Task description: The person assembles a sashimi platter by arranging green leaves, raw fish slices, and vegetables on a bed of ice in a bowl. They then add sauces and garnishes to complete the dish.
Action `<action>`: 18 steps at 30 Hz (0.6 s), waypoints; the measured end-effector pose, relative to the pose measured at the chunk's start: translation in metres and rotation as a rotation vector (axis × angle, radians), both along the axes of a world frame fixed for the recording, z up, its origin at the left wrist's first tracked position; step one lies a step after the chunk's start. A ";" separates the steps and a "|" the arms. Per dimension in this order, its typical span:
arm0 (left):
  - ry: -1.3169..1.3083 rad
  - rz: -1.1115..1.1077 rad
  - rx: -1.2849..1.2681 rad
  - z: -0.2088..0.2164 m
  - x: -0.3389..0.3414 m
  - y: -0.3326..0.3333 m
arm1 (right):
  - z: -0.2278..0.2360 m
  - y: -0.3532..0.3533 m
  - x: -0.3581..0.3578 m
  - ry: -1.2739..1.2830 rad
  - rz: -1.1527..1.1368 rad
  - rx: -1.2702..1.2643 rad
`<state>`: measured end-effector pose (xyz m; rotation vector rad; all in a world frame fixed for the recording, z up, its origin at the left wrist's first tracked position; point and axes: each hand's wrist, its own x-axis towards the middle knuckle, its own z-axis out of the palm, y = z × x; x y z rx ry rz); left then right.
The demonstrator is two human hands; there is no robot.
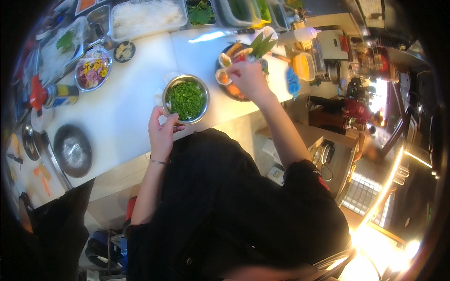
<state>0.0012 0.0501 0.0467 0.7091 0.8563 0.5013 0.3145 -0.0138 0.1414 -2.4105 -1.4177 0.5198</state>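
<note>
The steel bowl (186,99) of chopped greens sits near the front edge of the white counter (126,107), left of the dark plate (236,70) of garnished food. The left hand (161,131) pinches its near rim, fingers closed on it. The right hand (247,77) hovers over the plate, fingertips pinched; what they hold is too small to tell. The bowl looks light, rigid and slick, so the rim seems the safest hold. The greens are loose and soft.

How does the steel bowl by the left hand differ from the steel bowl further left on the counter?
The steel bowl of chopped greens is full, and the left hand touches its rim; the empty steel bowl holds nothing and no hand is near it. The bowl of greens sits mid-counter, the empty one at the counter's near edge. Both are round, shiny metal, upright.
</note>
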 end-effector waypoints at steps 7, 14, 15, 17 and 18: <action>-0.030 -0.034 -0.001 0.002 0.005 0.004 | -0.014 0.001 0.002 0.019 0.033 -0.105; -0.006 -0.024 -0.006 0.004 0.001 0.005 | -0.004 0.001 0.002 0.008 0.030 -0.190; 0.002 -0.025 -0.010 0.004 0.000 0.006 | -0.003 0.001 0.001 0.008 0.033 -0.205; 0.008 -0.023 -0.013 0.004 -0.001 0.007 | -0.004 0.003 -0.001 0.006 0.038 -0.180; 0.007 -0.021 -0.012 0.004 -0.001 0.007 | -0.006 0.003 -0.002 0.005 0.039 -0.143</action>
